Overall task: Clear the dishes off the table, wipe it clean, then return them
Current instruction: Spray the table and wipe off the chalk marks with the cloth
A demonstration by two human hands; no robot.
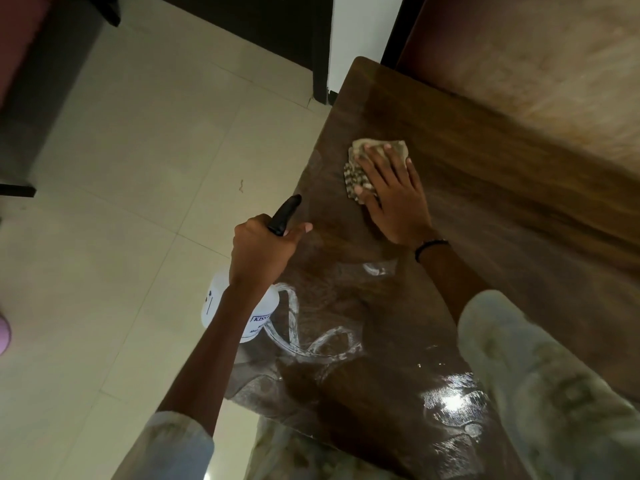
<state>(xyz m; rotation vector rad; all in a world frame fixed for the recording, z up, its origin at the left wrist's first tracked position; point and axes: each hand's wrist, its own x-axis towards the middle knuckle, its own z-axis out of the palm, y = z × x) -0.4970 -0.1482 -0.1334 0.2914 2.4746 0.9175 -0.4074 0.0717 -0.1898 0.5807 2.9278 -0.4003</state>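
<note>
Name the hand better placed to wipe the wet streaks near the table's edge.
Right. The right hand already presses the cloth flat on the table; the left hand holds the spray bottle.

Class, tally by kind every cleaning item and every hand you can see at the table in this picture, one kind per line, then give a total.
Spray bottle: 1, gripped by the left hand
Cloth: 1, under the flat right hand
Hands: 2
Dishes on the table: 0 in view
Total: 4

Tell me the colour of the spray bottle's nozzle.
Black; the spray bottle's nozzle shows in the head view.
</note>
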